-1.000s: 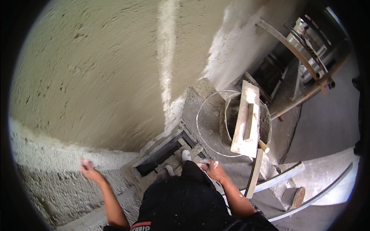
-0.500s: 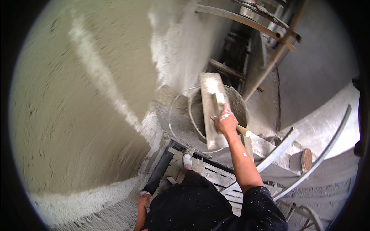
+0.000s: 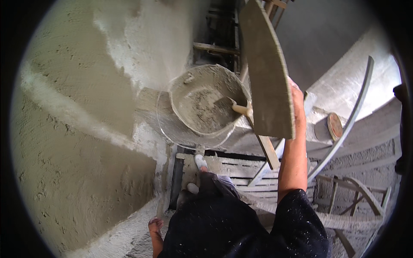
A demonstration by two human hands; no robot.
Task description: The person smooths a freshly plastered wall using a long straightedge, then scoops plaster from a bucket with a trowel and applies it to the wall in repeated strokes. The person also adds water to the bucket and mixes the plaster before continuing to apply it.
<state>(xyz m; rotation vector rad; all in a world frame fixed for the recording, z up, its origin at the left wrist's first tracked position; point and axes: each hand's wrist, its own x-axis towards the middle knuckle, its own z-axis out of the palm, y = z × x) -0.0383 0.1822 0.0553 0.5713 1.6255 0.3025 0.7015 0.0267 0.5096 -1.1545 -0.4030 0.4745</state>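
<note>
My right hand (image 3: 296,99) grips a flat rectangular plastering float (image 3: 269,77), raised and tilted so its broad face shows; the float hides most of the fingers. To its left stands a round bucket (image 3: 202,72) with grey mortar (image 3: 200,107) inside and a wire handle round its outside. A small trowel (image 3: 243,109) rests in the bucket, its pale wooden handle leaning on the right rim. My left hand (image 3: 155,224) hangs low by my side near the wall's foot, fingers curled, with nothing visible in it.
A wet plastered wall (image 3: 60,163) with a pale rough band fills the left. I stand on a slatted platform (image 3: 258,170). On the right are a timber strip (image 3: 267,151), a curved metal strip (image 3: 362,90), a small can (image 3: 329,127) and a wooden frame (image 3: 370,200).
The float has come off from above the bucket, moving right and up and turning to face left. The bucket's mortar and the trowel in it now show. My view has shifted.
</note>
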